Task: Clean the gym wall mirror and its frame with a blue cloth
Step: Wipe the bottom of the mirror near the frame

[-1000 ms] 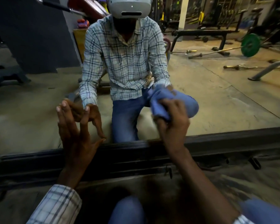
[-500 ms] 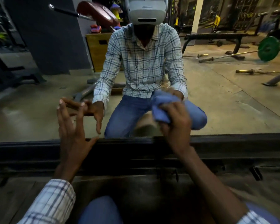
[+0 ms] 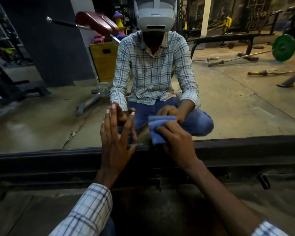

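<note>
Grips the folded blue cloth point(image 3: 157, 129) in the right hand point(image 3: 177, 142), fingers curled over it, and presses it onto the mirror point(image 3: 41, 116) right at its bottom edge, just above the dark frame point(image 3: 58, 160). Holds the left hand point(image 3: 115, 142) open just beside it, fingers straight and spread, tips pretty much meeting their own reflection in the glass. Wears a checked sleeve point(image 3: 90, 206) on the left arm, right forearm bare. Further out, only reflections: crouching person point(image 3: 153, 70) in a grey headset point(image 3: 155, 19), wooden box point(image 3: 104, 60) behind, green weight plate point(image 3: 283, 48) on a barbell point(image 3: 245, 57) over by the mirror's right edge.
</note>
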Demonstrator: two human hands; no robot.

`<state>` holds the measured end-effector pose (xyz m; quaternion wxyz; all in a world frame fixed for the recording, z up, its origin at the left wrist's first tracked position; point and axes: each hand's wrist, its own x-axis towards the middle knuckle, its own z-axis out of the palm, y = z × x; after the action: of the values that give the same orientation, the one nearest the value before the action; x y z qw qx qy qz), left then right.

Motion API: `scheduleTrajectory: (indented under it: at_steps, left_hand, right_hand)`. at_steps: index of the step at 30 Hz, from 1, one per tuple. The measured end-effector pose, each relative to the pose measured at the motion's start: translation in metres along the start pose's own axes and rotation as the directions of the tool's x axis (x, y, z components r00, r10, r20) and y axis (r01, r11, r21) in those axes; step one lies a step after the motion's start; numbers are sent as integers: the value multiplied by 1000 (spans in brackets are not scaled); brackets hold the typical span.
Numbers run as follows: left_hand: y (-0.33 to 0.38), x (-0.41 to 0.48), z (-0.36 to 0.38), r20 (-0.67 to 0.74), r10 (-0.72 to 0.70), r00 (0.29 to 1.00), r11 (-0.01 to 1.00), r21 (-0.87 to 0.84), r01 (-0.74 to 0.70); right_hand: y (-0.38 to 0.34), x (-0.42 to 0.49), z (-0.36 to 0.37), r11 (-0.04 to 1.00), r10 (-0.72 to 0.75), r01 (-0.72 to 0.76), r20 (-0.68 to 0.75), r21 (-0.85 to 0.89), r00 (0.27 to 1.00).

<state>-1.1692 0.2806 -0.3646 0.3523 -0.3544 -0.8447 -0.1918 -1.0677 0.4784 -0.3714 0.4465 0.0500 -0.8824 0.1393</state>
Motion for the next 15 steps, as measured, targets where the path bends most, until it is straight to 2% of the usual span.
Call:
scheduleTrajectory:
  at_steps: [1,2,4,6,7,8,9,11,13,14,15]
  left_hand:
    - [3,1,1,1,-6,1000,1000,-9,6]
    - [7,2,2,-2,-17,1000,1000,-21,17]
    - [15,4,5,-17,-48,999,998,-42,47]
    - [24,5,8,-43,-65,997,996,-56,63]
    - [30,6,10,-47,-67,997,996,-57,64]
    - [36,6,12,-45,-65,997,997,-54,63]
    - [43,7,13,-37,-61,997,997,-50,59]
    - [60,12,16,-33,-47,998,997,-59,45]
    - [76,20,19,-43,-9,999,998,-56,7]
    - [83,23,21,-48,9,999,999,-45,-11]
    - [89,26,23,-50,16,999,999,-35,-17]
  right_hand:
    - [4,-7,-3,1000,-1,1,35,-1,999]
    - [9,-9,-9,999,33,-33,11,15,999]
    - [18,0,-28,985,168,-157,-169,75,971]
    - [26,19,-51,957,285,-246,-369,151,885]
    - [29,27,-56,954,299,-256,-414,156,860]
    - [30,30,-57,959,283,-244,-407,145,869]
    - [31,26,-53,972,231,-203,-351,114,907]
    - [35,3,-37,996,88,-82,-159,41,983]
    - [46,-22,-33,1000,16,-16,-7,18,1000]
    - [52,-25,-38,999,28,-28,0,25,1000]
    - [57,-25,-47,997,66,-64,-54,39,996]
